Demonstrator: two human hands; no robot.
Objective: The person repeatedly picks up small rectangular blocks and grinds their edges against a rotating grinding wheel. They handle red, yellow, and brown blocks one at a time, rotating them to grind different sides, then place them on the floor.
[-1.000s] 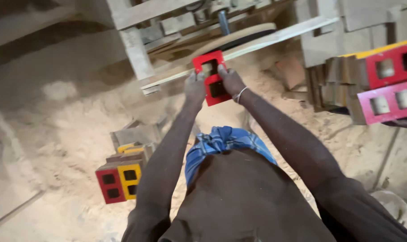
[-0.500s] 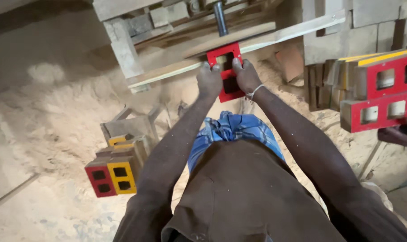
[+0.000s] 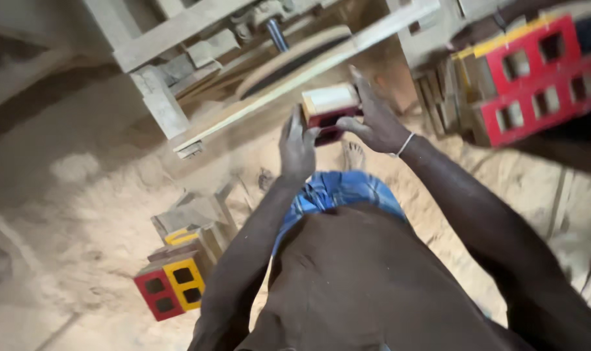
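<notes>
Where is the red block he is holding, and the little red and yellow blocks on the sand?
red wooden block (image 3: 330,110), head view, pale top face.
red and yellow blocks (image 3: 172,287), head view, front faces.

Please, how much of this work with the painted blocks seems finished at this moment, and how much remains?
Done: painted red blocks are stacked at upper right, and a red and yellow pair sits on the sand at lower left. In hand: the left hand and right hand hold a red block with a pale face beside the wooden machine. How many remain cannot be told; plain grey pieces lie near the pair.
</notes>
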